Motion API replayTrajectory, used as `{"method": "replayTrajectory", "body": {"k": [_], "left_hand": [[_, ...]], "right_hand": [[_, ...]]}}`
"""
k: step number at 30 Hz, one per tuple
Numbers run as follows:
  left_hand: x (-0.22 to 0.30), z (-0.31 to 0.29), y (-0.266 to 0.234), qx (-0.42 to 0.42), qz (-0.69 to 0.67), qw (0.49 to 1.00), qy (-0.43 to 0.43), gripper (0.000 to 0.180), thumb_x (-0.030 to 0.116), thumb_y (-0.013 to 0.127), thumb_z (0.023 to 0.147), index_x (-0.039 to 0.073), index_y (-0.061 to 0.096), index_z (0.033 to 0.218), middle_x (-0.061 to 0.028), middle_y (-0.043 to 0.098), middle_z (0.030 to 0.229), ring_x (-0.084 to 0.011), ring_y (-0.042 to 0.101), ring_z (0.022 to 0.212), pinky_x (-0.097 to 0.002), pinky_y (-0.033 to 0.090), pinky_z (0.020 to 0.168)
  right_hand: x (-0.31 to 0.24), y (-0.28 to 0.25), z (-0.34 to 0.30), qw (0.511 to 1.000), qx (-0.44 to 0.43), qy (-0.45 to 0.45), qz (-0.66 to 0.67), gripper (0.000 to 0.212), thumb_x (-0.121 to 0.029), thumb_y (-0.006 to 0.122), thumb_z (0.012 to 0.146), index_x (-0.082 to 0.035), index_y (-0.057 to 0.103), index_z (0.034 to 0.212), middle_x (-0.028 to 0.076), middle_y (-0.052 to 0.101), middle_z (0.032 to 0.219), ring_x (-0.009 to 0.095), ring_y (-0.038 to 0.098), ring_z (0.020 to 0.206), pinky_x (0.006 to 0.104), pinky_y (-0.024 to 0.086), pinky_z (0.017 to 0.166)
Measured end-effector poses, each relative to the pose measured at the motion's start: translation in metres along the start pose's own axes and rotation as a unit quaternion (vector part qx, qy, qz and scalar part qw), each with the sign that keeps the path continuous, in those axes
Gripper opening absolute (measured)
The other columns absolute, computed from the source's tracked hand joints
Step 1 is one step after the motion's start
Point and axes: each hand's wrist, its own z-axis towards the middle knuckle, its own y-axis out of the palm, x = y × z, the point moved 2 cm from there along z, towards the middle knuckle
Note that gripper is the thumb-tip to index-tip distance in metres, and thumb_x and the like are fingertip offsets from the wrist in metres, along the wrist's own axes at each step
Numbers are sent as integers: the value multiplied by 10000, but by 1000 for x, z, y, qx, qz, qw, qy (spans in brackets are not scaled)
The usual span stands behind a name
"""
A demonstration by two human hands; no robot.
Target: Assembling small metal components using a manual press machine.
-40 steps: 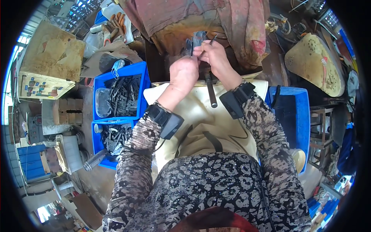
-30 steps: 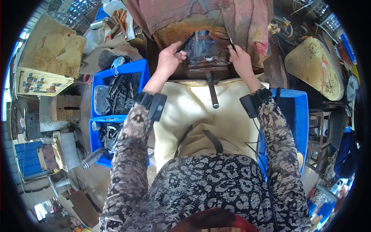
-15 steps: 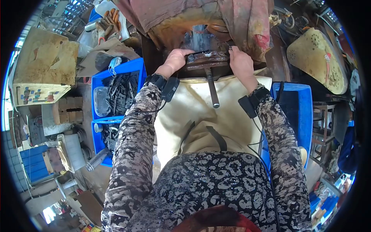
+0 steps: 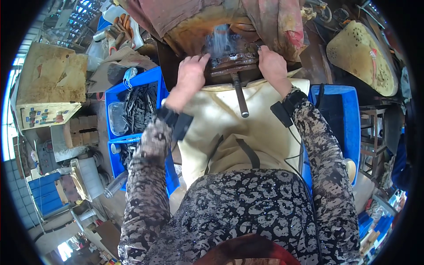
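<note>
My left hand (image 4: 192,74) is slightly blurred, left of a wet, dark metal work rest (image 4: 234,62). Its fingers look apart, and I see nothing in them. At the rest's right end, the fingertips of my right hand (image 4: 272,65) are pinched together at a small dark piece, too hidden to name. Water (image 4: 219,42) splashes down just behind the rest, under a stained cloth cover (image 4: 203,15). A metal bar handle (image 4: 240,95) sticks out from the rest towards me, over the cream apron (image 4: 207,115) on my lap.
To my left, a blue bin (image 4: 162,84) holds many dark flat strips and a clear plastic tub (image 4: 117,118); another blue bin (image 4: 117,165) stands nearer. A blue tub (image 4: 351,132) is on the right. Further left is a control box with knobs (image 4: 48,115). Cables hang from my wrist straps.
My left hand has pulled back left, away from the rest, and the dark strip seen at its fingers no longer shows. My right hand stays at the rest's right end. The splash looks larger.
</note>
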Motion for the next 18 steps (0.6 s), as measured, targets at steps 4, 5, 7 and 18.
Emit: {"method": "replayTrajectory", "body": {"k": [4, 5, 7, 18], "left_hand": [[74, -32, -40, 63, -88, 970, 219, 569, 19, 608, 630, 113, 588, 1191, -77, 544, 1215, -287, 470, 1183, -515, 325, 1015], [90, -45, -44, 12, -133, 963, 236, 571, 69, 656, 630, 139, 590, 1193, -61, 548, 1226, -261, 460, 1213, -519, 289, 1073], [107, -55, -33, -38, -237, 942, 233, 516, 126, 706, 622, 159, 613, 1129, -25, 586, 1168, -212, 497, 1181, -510, 267, 1110], [78, 25, -65, 143, -225, 960, 92, 307, 129, 691, 768, 115, 606, 1062, -66, 672, 946, -273, 646, 906, -404, 485, 876]], "right_hand": [[4, 3, 0, 1000, 17, -14, 9, 188, -252, 481, 947, -70, 519, 922, 186, 644, 752, 405, 630, 716, 518, 496, 631], [1, 4, 1, 1000, 17, -20, 13, 188, -252, 481, 947, -70, 519, 922, 186, 644, 752, 405, 630, 716, 518, 496, 631], [-2, 2, 2, 1000, -15, 9, -4, 193, -258, 476, 949, -69, 516, 930, 190, 645, 766, 408, 629, 729, 519, 495, 642], [0, 0, 2, 1000, -2, 11, -6, 185, -240, 483, 941, -64, 537, 941, 192, 649, 767, 399, 636, 736, 515, 499, 648]]}}
